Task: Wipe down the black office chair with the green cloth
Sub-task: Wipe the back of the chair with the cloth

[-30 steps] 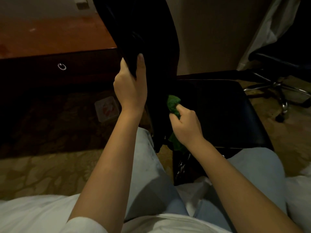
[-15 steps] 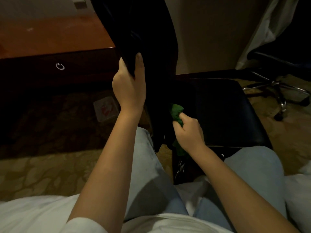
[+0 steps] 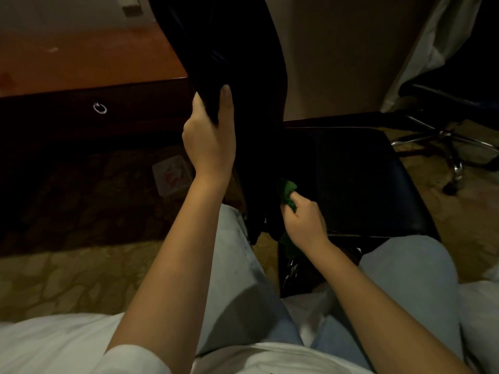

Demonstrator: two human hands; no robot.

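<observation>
**Inspector A:** Item one, your left hand (image 3: 209,139). You are gripping the black office chair (image 3: 337,171) by the side edge of its backrest (image 3: 229,49). Fingers and thumb are clamping that edge between them, with the arm reaching up and forward.

**Inspector B:** Noted. Item two, your right hand (image 3: 305,221). You are holding the green cloth (image 3: 289,194) bunched in curled fingers. You are pressing it against the foot of the backrest, at the rear edge of the seat (image 3: 378,206) where the two parts are meeting. A loose end of the cloth is hanging below your wrist, off the seat's edge.

**Inspector A:** On position: you are sitting with the chair side-on in front of you. The backrest is rising between your knees and the seat is lying to your right. The seat's near corner is sitting just beside your right knee.

**Inspector B:** The lighting is poor, so I cannot tell whether the backrest surface is showing any marks or damp.

**Inspector A:** Surroundings: a wooden desk (image 3: 81,66) is standing to your left, with a ring pull (image 3: 100,108) hanging on its drawer front. A small packet (image 3: 171,174) is lying on the patterned carpet (image 3: 67,271) below the desk's front edge. A second chair (image 3: 445,147) is standing well apart at your far right, its chrome base showing.
</observation>
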